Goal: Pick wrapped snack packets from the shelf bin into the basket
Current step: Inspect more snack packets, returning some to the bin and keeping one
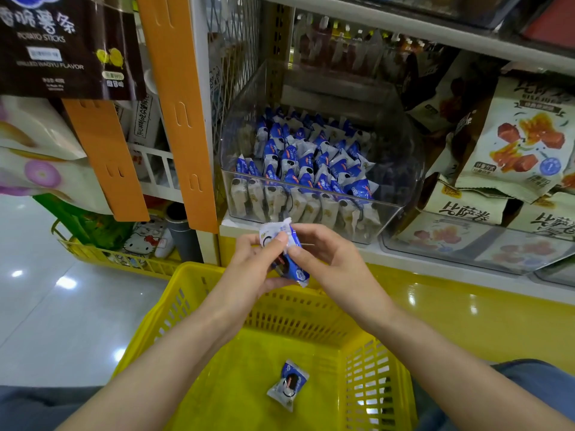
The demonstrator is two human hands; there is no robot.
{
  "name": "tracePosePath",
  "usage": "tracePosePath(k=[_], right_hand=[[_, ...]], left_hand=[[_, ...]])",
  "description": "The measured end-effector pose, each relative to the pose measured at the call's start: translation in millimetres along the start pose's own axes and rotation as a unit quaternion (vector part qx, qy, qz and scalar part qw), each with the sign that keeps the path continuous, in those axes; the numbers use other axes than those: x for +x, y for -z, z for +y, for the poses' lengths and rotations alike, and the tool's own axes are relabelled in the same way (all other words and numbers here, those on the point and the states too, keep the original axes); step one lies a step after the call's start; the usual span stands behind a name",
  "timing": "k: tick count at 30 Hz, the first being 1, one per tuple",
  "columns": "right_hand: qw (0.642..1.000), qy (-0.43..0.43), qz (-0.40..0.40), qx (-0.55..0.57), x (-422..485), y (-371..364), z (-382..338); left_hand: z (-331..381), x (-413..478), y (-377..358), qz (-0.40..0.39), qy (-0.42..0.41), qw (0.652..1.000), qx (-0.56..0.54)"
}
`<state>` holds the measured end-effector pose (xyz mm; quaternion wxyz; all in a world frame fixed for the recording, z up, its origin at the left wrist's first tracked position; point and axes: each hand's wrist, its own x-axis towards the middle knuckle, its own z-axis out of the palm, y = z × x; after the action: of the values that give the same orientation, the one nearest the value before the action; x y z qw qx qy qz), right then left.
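Observation:
A clear plastic shelf bin (389, 209) holds several blue-and-white wrapped snack packets (306, 164). In front of it, above the yellow basket (199, 284), both my hands hold one blue-and-white packet (294, 267). My left hand (252, 265) grips it from the left, thumb on top. My right hand (329, 259) pinches its right side with thumb and fingers. One more packet (287, 384) lies on the basket floor.
Larger snack bags (516, 141) stand in a clear bin to the right on the same shelf. An orange upright (177, 113) and hanging bags are at left. A second yellow basket (124, 256) sits on the tiled floor at left.

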<state>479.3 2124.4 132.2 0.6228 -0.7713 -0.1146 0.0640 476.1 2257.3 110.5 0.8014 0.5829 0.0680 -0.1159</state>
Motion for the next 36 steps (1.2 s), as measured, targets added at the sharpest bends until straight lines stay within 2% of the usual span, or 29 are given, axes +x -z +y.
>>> tracePosePath(k=[4, 8, 12, 19, 23, 26, 29, 36], right_hand=[[1.000, -0.019, -0.002, -0.013, -1.0, -1.0, 2.7], [0.993, -0.033, 0.038, -0.106, -2.3, -2.9, 5.3], [0.982, -0.023, 0.086, -0.165, -2.0, -4.0, 7.5], [0.992, -0.046, 0.059, -0.104, 2.2, -2.2, 9.0], [0.993, -0.040, 0.088, -0.067, 1.1, 0.0, 10.4], [0.983, 0.009, 0.090, -0.160, -2.6, -1.3, 12.2], [0.957, 0.037, 0.084, -0.275, -4.0, -1.2, 13.7], [0.945, 0.058, 0.060, -0.316, -5.1, -1.1, 7.9]], left_hand=[[1.1, -1.7, 2.3, -0.020, 0.004, 0.999, 0.036], [-0.8, -2.9, 4.8, -0.010, 0.020, 0.992, 0.126], [-0.3, -2.6, 0.5, 0.007, 0.041, 0.995, 0.087], [1.5, 0.1, -1.5, 0.002, 0.019, 0.999, 0.031], [1.3, 0.8, -1.8, 0.011, 0.017, 0.999, 0.042], [0.6, -0.6, -2.4, 0.030, -0.004, 0.997, 0.070], [1.8, -3.3, -2.2, 0.032, -0.027, 0.996, 0.076], [3.5, -5.5, -3.9, 0.040, -0.054, 0.995, 0.075]])
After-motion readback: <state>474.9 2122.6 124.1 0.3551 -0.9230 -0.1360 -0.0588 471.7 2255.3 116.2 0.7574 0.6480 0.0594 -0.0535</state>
